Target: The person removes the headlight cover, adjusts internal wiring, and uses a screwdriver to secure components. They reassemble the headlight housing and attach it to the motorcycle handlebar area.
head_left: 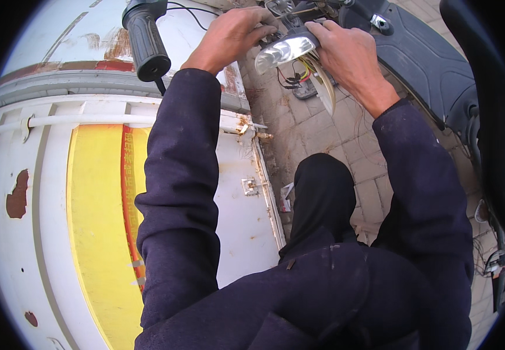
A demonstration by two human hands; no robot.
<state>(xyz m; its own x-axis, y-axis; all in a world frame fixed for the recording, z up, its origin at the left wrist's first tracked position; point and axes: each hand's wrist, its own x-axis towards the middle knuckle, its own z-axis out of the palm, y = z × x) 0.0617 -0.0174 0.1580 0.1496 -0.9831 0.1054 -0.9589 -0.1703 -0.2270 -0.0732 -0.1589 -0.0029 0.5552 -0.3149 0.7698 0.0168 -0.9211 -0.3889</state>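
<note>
A scooter headlight [287, 52] with a clear, shiny lens is held at the top middle of the view. My right hand [348, 61] grips its right end, thumb and fingers closed on the housing. At the headlight's left and rear, my left hand [235, 36] has its fingers bent together in a pinch. Whatever lies between those fingertips is hidden or too small to name. Below the headlight hang yellow, red and black wires [306, 71]. A long, pale curved piece [324, 90] slants down beside them.
A black handlebar grip [146, 49] juts in at the upper left. White metal panels [235, 204] with rust and a yellow banner [98, 221] stand along the left. Dark scooter bodywork [424, 64] fills the upper right. Paving bricks [322, 137] lie underneath, near my knee.
</note>
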